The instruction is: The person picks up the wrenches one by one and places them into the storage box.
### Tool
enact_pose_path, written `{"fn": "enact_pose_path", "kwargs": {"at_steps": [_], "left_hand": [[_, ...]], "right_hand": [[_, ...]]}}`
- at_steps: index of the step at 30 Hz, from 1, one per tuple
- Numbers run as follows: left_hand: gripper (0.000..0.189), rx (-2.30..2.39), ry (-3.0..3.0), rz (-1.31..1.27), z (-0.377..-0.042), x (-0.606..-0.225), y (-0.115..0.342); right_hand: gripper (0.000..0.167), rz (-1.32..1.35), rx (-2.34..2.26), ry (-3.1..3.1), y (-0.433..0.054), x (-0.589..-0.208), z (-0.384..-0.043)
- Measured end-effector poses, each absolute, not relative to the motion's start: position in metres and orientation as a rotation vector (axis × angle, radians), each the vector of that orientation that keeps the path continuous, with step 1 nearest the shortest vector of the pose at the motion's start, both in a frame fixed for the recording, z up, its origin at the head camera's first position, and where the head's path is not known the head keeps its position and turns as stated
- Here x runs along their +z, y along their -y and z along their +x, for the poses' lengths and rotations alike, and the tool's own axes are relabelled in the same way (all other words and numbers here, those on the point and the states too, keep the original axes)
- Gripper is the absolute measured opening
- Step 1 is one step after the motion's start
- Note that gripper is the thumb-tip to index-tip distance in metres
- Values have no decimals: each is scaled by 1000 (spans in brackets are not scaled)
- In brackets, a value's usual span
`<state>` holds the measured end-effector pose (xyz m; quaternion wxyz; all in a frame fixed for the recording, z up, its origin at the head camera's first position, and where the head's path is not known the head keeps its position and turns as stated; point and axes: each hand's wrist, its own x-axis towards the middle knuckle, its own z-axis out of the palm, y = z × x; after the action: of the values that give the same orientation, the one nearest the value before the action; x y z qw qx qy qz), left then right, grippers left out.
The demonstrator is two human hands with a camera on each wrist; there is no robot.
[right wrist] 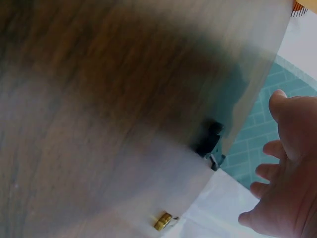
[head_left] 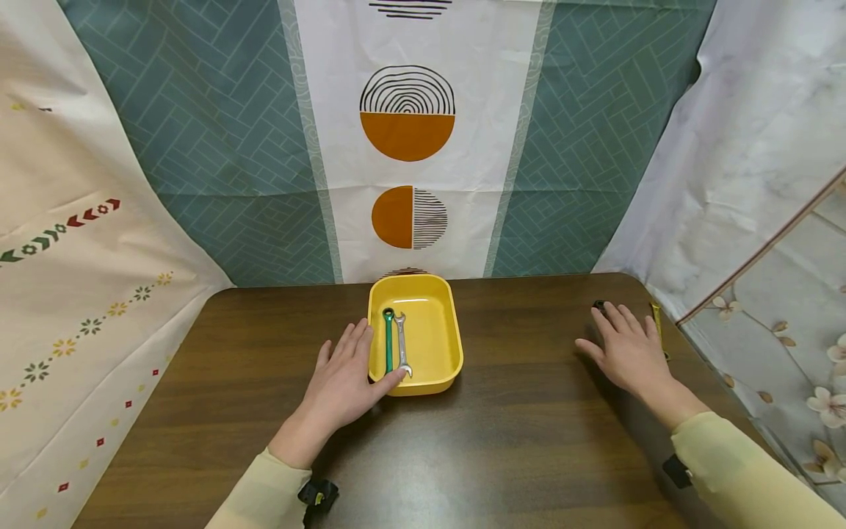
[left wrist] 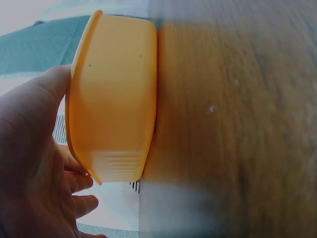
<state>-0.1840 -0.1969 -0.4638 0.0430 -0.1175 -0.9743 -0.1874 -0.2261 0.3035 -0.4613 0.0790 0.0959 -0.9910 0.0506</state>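
resting at the left side of the yellow tray point(head_left: 426, 388), my left hand point(head_left: 340, 386) had its fingers extended beside the rim and its thumb over the near left corner. contact with the rim looked likely; how firmly it pressed, i could not tell.

tray: upright on the tabletop point(head_left: 529, 411), near the far edge, in front of the patterned cloth point(head_left: 476, 220). contents: a green wrench point(head_left: 388, 342) and a silver wrench point(head_left: 402, 344), lying lengthwise just beside each other in the left part of the tray.

right hand point(head_left: 628, 353): holding nothing, fingers spread, near the right end of the tabletop and well apart from the left. at its fingertips, partly hidden in the head view, lay a dark item point(right wrist: 212, 141); the right wrist view showed it as black with a shiny bit, too blurred to identify. no grip on it was seen. just beside the same hand, near the right edge, lay a yellow tool point(head_left: 657, 323), perhaps another wrench.

progress (my judgement): partway. done: two wrenches in the tray. remaining: the dark item and the yellow tool, both outside the tray and neither picked up. if all four belonged together, the count stood at two in, two out. anything further out of sight, not recorded.
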Motion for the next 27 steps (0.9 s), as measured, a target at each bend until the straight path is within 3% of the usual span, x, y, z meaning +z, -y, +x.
{"fn": "enact_pose_path", "kwargs": {"at_steps": [27], "left_hand": [[113, -585, 2996, -361, -183, -462, 197]], "right_hand": [[80, 182, 139, 3010, -332, -465, -228]]}}
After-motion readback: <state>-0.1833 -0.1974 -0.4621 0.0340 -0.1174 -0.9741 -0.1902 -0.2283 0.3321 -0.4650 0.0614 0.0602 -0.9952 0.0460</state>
